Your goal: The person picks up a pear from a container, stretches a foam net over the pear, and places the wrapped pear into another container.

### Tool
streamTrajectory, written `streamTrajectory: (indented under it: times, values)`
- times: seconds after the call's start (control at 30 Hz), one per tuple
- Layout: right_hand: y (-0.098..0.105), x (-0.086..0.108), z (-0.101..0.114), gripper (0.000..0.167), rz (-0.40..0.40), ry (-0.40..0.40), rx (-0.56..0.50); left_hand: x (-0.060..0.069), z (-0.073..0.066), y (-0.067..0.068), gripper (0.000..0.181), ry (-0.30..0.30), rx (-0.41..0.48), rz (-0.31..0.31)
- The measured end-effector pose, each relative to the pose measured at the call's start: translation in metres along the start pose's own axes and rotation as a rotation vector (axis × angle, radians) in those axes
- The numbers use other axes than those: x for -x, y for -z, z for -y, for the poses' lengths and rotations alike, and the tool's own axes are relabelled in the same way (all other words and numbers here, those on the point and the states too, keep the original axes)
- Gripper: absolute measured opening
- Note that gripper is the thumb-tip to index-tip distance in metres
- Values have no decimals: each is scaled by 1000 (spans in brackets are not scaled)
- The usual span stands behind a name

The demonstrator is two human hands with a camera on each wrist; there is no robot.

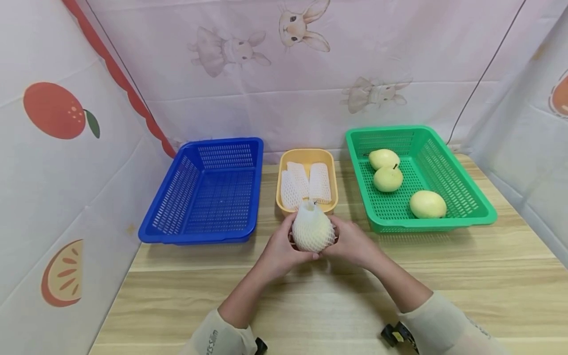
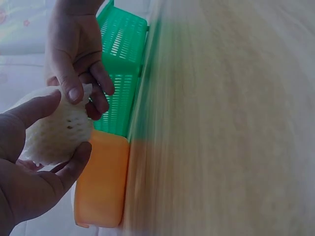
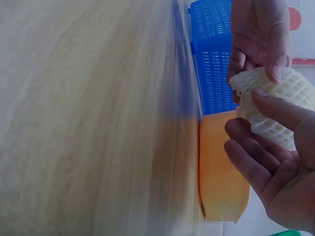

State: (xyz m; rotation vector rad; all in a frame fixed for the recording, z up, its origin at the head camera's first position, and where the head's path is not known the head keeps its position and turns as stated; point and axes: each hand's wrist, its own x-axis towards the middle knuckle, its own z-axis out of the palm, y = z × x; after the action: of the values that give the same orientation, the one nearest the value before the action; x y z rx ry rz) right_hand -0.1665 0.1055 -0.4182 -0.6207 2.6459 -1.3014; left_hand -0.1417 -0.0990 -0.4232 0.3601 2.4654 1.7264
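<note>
A pale pear in a white foam net (image 1: 313, 229) is held up over the near rim of the small yellow tray (image 1: 284, 157). My left hand (image 1: 278, 250) grips its left side, thumb on the near side. From the right, my right hand (image 1: 353, 243) holds it, the two thumbs close together underneath. The netted pear (image 2: 56, 132) shows between the left thumb and fingers in the left wrist view. In the right wrist view, the right thumb presses the foam net (image 3: 290, 88) near its open edge. Several flat foam nets (image 1: 320, 182) lie inside the tray.
On the left stands a blue basket (image 1: 199, 236) with nothing visible in it. A green basket (image 1: 466, 182) on the right contains three bare pears, one of them a near pear (image 1: 428, 204). Behind them a printed cloth (image 1: 301, 113) hangs at the back edge of the wooden table (image 1: 186, 296).
</note>
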Motion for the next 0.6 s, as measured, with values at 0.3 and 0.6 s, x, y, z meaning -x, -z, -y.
streamTrajectory:
  times: [0.3, 0.6]
  values:
    - [-1, 2, 0, 70, 8, 26, 10, 1, 1, -1, 101, 27, 44, 49]
    - [0, 4, 1, 78, 74, 9, -62, 2, -1, -2, 95, 93, 21, -11]
